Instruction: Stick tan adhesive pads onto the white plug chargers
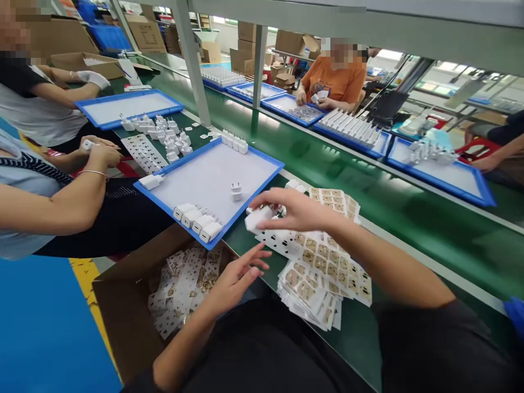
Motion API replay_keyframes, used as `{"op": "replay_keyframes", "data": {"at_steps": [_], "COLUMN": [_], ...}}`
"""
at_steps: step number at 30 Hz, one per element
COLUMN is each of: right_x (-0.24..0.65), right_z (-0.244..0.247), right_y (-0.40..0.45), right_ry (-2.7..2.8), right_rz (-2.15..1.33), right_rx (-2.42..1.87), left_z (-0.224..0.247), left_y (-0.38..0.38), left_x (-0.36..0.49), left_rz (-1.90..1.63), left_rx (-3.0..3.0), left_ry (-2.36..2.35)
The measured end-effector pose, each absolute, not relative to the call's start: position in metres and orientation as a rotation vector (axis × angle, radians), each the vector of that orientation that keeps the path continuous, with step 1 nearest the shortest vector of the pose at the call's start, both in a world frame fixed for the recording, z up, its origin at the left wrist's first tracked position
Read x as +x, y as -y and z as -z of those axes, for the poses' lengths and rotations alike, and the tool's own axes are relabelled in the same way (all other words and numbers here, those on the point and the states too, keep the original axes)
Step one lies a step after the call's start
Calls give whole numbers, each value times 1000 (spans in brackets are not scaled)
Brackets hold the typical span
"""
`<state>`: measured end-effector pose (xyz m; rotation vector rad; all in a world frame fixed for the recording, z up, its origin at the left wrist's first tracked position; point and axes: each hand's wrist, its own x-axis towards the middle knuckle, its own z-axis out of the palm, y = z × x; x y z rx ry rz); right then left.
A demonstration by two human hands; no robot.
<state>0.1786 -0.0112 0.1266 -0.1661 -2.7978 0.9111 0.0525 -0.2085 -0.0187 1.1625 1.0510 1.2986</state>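
Between the thumb and fingers of my right hand is a white charger, held above the green bench beside the tray's right corner. My left hand is below it, fingers spread and holding nothing, near the bench edge. The blue-rimmed tray has a row of white chargers along its near edge, one charger standing with prongs up, another at the left corner and a small row at the far corner. Sticker sheets lie in overlapping piles under and beside my right forearm.
A cardboard box of used sheets stands below the bench edge. Loose chargers lie behind the tray. Co-workers sit at left and across the green conveyor. Metal posts rise behind the tray.
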Motion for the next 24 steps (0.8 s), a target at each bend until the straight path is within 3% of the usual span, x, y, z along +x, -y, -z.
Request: {"op": "replay_keyframes", "data": {"at_steps": [4,7,14,18,24], "right_x": [228,261,310,308,314], "right_z": [-97,-77,-25,-1,-9], "right_y": [57,63,21,17,19], "right_ry": [2519,2460,2439,2441,2218], "right_rz": [-1087,-1165,-790,-864,-1184], "right_rx": [-454,-521,-1130,-1097,-919], "left_z": [28,27,25,30,14], "left_y": [174,159,151,166,183], "left_x": [102,121,105,92,101], "left_rz": [-1638,-1673,-1751,-1421,-986], "left_rx": [940,853,785,812,864], "left_ry": [-830,-921,-1053,-1052,-1043]}}
